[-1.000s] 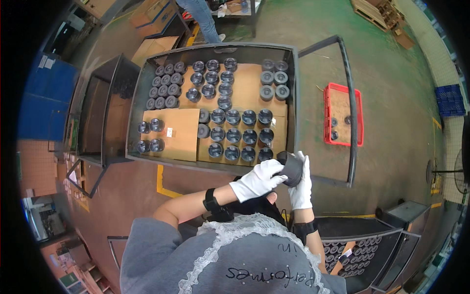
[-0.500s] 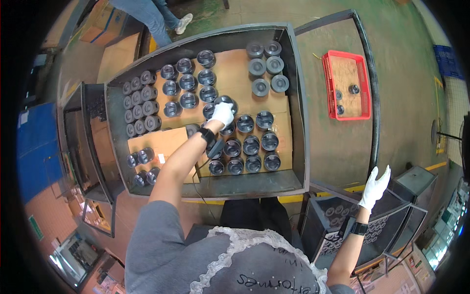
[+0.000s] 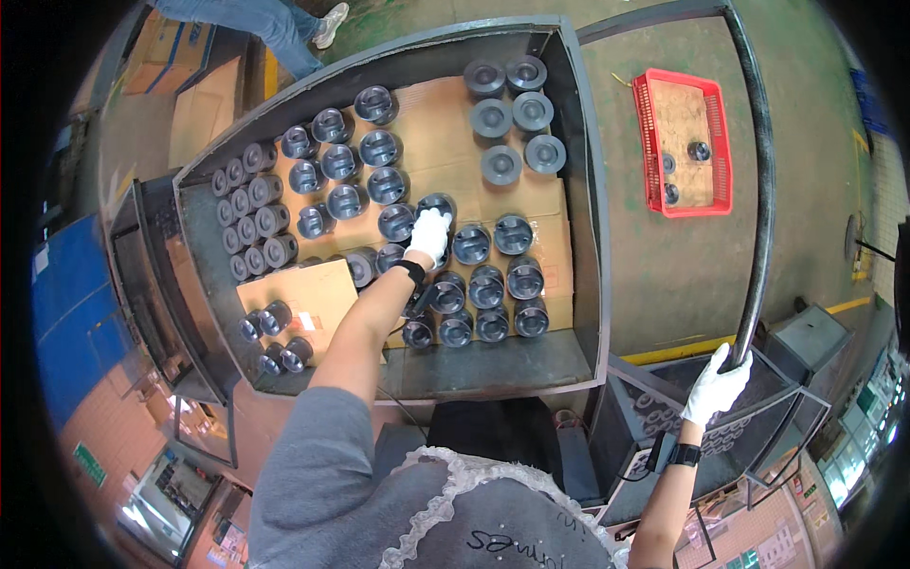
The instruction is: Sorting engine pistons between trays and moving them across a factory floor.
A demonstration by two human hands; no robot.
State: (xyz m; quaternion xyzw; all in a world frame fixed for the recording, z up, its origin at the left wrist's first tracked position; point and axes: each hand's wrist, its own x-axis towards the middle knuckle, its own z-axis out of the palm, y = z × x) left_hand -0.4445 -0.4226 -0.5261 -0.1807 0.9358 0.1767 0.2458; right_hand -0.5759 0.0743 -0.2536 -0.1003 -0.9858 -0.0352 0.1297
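Note:
My left hand (image 3: 431,235), in a white glove, reaches into the middle of a large metal-walled bin. Its fingers are closed on the near side of a dark metal piston (image 3: 437,205), which stands among rows of similar pistons. The fingertips are partly hidden against it. Off to the right, my white-gloved right hand (image 3: 718,387) wraps round the lower end of a dark metal handle bar (image 3: 755,190). Black bands circle both wrists.
Cardboard (image 3: 431,123) lines the bin (image 3: 590,204). Lighter grey pistons (image 3: 491,119) stand at its far right, and several more line its left side. A red crate (image 3: 725,152) with a few pistons lies beyond the bin's right wall. A person's legs (image 3: 251,24) are at the far left.
My right hand was open with its fingers spread; now it has closed on the handle bar. My left hand stays at the piston. The whole view has shifted slightly.

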